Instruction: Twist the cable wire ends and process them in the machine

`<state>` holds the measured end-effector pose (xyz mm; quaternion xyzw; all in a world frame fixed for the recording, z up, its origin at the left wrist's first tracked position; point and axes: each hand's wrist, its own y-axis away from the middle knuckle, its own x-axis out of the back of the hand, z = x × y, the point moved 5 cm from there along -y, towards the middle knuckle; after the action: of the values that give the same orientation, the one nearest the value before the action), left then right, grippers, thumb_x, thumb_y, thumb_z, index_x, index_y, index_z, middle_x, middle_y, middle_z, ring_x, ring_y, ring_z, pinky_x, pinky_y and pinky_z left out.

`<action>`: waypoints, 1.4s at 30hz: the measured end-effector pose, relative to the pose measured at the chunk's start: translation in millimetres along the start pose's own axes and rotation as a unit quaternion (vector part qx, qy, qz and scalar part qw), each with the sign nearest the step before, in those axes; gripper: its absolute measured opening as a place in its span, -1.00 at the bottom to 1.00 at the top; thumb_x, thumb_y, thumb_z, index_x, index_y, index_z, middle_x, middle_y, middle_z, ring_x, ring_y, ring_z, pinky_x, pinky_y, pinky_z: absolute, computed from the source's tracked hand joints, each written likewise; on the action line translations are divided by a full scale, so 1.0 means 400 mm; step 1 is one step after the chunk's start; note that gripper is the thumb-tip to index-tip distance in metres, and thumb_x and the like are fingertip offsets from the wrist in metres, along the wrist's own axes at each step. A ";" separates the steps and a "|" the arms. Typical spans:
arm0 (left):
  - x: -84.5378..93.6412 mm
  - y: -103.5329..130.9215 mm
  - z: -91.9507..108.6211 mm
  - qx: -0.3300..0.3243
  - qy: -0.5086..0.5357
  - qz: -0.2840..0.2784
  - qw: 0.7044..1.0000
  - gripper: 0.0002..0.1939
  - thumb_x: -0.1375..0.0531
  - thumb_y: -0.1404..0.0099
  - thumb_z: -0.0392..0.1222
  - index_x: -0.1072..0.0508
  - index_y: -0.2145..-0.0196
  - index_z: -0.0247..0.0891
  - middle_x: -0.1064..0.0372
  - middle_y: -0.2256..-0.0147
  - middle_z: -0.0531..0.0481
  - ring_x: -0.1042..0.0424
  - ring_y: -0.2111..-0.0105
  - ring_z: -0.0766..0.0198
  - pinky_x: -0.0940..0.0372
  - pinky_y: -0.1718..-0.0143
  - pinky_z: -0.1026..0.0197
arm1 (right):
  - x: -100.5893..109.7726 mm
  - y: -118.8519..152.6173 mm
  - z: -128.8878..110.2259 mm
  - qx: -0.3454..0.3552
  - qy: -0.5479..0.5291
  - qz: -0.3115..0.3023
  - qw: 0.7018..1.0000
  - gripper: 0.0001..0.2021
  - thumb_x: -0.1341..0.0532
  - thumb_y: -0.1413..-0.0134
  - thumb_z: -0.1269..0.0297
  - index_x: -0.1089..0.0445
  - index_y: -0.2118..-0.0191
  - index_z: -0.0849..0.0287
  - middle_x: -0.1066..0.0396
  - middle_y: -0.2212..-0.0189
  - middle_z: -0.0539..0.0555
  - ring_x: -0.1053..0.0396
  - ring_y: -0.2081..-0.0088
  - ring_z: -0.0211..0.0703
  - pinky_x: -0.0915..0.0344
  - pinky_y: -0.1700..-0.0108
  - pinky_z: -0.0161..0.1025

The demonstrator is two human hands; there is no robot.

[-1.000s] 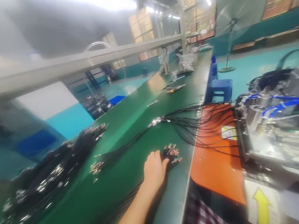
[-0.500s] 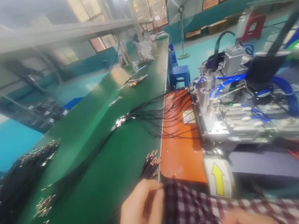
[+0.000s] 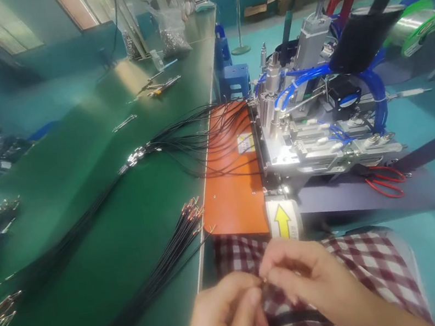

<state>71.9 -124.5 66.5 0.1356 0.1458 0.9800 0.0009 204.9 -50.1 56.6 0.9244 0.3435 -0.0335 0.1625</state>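
My left hand [image 3: 230,316] and my right hand [image 3: 303,276] meet over my lap, each closed in a pinch. Their fingertips come together around a tiny brownish bit, too small to make out. Below them lies a red-and-white checkered cloth [image 3: 386,274], crossed by a dark strip. Left of my hands, a bundle of black cables [image 3: 163,266] with bare coppery ends lies on the green table [image 3: 130,239]. Farther off, another black cable bundle [image 3: 95,205] has shiny metal tips at its middle, and loose cables fan out from there over an orange board [image 3: 233,205].
To the right stands a metal machine [image 3: 298,144] with blue air tubes and a green-rimmed wire spool [image 3: 412,30]. Red-handled scissors [image 3: 385,182] lie at its base. Tools [image 3: 163,87] and a bag of small parts [image 3: 172,31] sit farther along the table. Blue stools [image 3: 237,79] stand beside it.
My right hand has come in from the lower right to meet my left hand at the fingertips. My view has turned, so the table and machine appear farther left and higher.
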 end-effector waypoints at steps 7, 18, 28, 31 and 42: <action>-0.013 -0.015 0.002 0.018 0.021 0.075 0.997 -0.76 -0.16 -0.25 -0.03 -0.41 0.45 -0.23 -0.30 0.62 0.09 -0.30 0.63 0.36 -0.27 0.59 0.37 | 0.037 0.019 0.021 -0.023 0.003 0.029 0.999 -0.85 -0.17 -0.15 0.26 -0.44 0.27 0.19 -0.29 0.52 -0.05 -0.22 0.51 -0.35 -0.22 0.45 -0.39; -0.008 -0.017 0.016 0.000 -0.010 0.111 0.994 -0.84 -0.21 -0.19 -0.10 -0.45 0.46 -0.22 -0.36 0.57 0.10 -0.32 0.61 0.37 -0.27 0.59 0.40 | 0.019 0.012 0.003 -0.026 -0.040 0.021 0.999 -0.85 -0.16 -0.12 0.29 -0.36 0.40 0.25 -0.32 0.55 -0.05 -0.17 0.59 -0.41 -0.15 0.51 -0.41; -0.004 -0.015 0.004 0.016 -0.014 0.080 0.997 -0.80 -0.17 -0.25 -0.07 -0.42 0.42 -0.24 -0.28 0.61 0.11 -0.30 0.63 0.36 -0.26 0.60 0.37 | 0.032 0.020 0.002 0.046 0.036 0.076 0.995 -0.90 -0.14 -0.16 0.38 -0.40 0.23 0.18 -0.33 0.49 -0.05 -0.25 0.54 -0.37 -0.25 0.47 -0.40; -0.009 -0.018 0.007 0.012 -0.016 0.086 0.996 -0.82 -0.18 -0.25 -0.08 -0.41 0.42 -0.24 -0.30 0.60 0.11 -0.32 0.62 0.36 -0.26 0.59 0.38 | 0.041 0.042 -0.029 0.188 0.149 0.116 0.964 -0.83 -0.14 -0.16 0.48 -0.41 0.17 0.15 -0.40 0.38 0.02 -0.36 0.41 -0.30 -0.34 0.33 -0.35; -0.005 -0.022 0.001 0.023 -0.019 0.089 0.996 -0.81 -0.17 -0.26 -0.08 -0.39 0.42 -0.24 -0.30 0.61 0.11 -0.32 0.62 0.35 -0.27 0.58 0.35 | 0.033 0.080 -0.017 0.337 0.291 0.088 0.891 -0.59 -0.12 -0.12 0.62 -0.33 -0.05 0.14 -0.45 0.24 0.15 -0.45 0.25 -0.18 -0.40 0.23 -0.26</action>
<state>73.7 -116.1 63.9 0.1670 0.1553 0.9698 -0.0866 235.3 -62.7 69.7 0.9184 0.2608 0.1377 -0.2638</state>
